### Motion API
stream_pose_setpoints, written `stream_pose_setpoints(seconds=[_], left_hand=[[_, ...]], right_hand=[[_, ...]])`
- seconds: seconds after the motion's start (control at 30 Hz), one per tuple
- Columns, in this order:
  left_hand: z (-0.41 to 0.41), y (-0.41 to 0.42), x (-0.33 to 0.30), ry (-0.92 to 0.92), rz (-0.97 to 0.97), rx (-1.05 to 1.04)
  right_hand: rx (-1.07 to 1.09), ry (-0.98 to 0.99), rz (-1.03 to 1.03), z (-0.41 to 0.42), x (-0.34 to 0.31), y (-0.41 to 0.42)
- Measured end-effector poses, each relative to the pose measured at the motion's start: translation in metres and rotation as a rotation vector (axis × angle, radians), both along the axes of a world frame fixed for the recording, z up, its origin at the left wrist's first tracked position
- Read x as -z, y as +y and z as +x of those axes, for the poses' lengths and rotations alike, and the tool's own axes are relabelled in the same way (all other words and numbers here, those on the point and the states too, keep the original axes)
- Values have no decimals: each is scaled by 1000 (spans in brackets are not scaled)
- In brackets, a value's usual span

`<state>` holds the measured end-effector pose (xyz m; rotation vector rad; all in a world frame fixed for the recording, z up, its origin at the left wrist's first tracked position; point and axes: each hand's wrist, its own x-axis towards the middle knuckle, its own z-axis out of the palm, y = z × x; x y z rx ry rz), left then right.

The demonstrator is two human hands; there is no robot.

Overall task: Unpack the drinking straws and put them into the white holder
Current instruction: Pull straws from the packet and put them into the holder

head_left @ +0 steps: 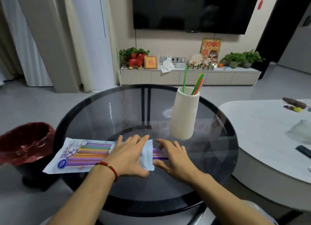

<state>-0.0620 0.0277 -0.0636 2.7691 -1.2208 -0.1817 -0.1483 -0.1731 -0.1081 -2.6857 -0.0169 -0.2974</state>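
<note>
I see the straw packet (pixel 80 154) lying flat on the round glass worktop (pixel 218 149), its open end toward the middle. My left hand (pixel 129 154) lies on that end with fingers straight, pressing it down. My right hand (pixel 173 154) is just beside it, fingers relaxed and spread over a purple straw (pixel 159 154) poking out of the packet; I cannot tell whether it pinches the straw. The white holder (pixel 184 115) stands upright beyond my right hand, with a green straw (pixel 185 78) and several coloured straws (pixel 199 83) leaning inside. A red-lined bin (pixel 25 143) sits left of the worktop.
</note>
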Motion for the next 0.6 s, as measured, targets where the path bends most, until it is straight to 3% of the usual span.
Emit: stream_pose_setpoints(seconds=[0.23,0.6], left_hand=[[1,6,-4,-22,-71,-21],[-1,6,-5,-23,-50,-29]], right_hand=[[-68,-84,177,7,-4,2],[-38,-27,-32,-3,-12,-8]])
